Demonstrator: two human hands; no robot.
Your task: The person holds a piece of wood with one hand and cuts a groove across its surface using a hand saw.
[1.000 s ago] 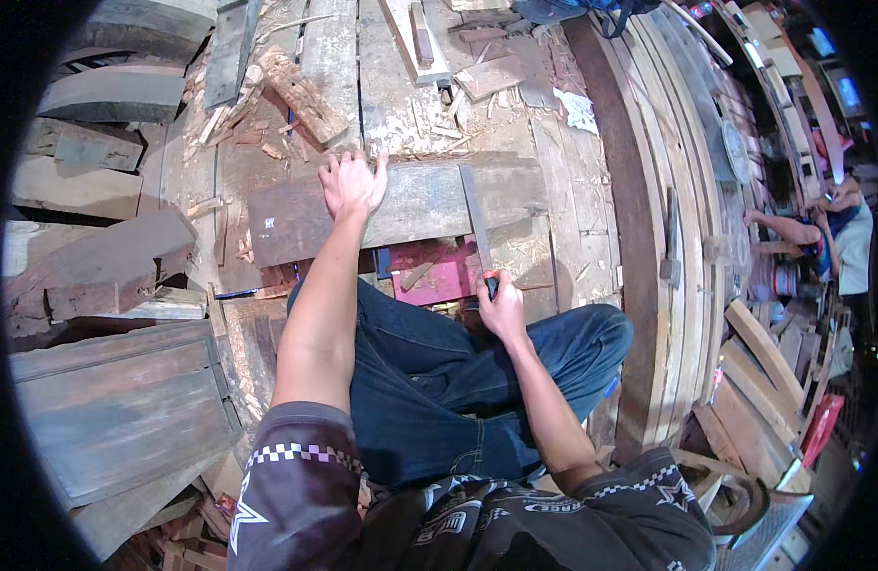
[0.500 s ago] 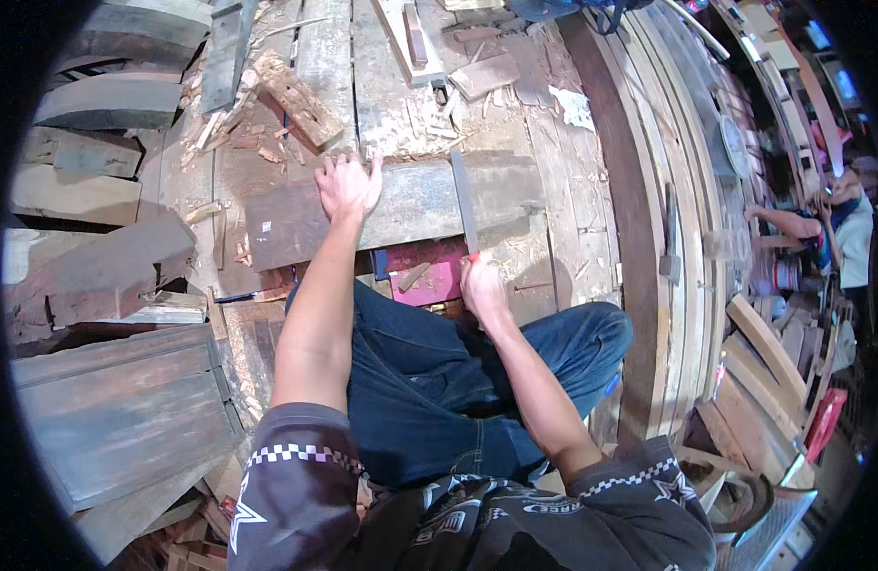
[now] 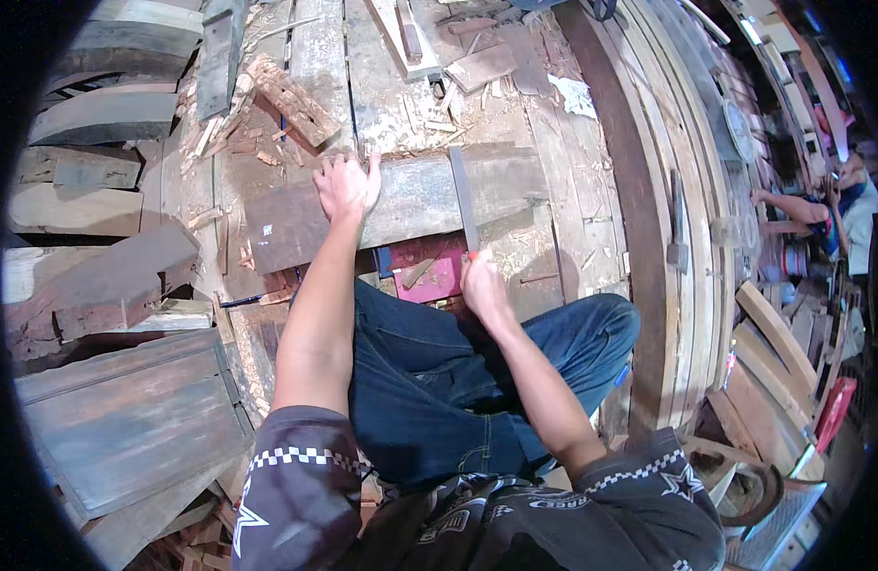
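Note:
A dark, weathered wooden plank lies crosswise in front of my crossed legs. My left hand presses down on it, fingers spread and reaching its far edge. My right hand is closed round the red handle of a long flat-bladed tool. Its straight grey blade points away from me and crosses the plank right of my left hand; whether it is a file or a saw cannot be made out. Just under the plank's near edge, a pink panel carries a small wood offcut.
Beyond the plank lies a chipped wood block among shavings. Stacked timber and a panelled board fill the left side. Long beams run along the right, with a hammer-like tool on them. Another person sits far right.
My view has shifted slightly. Both hands keep nearly the same places, and the blade lies across the plank much as before.

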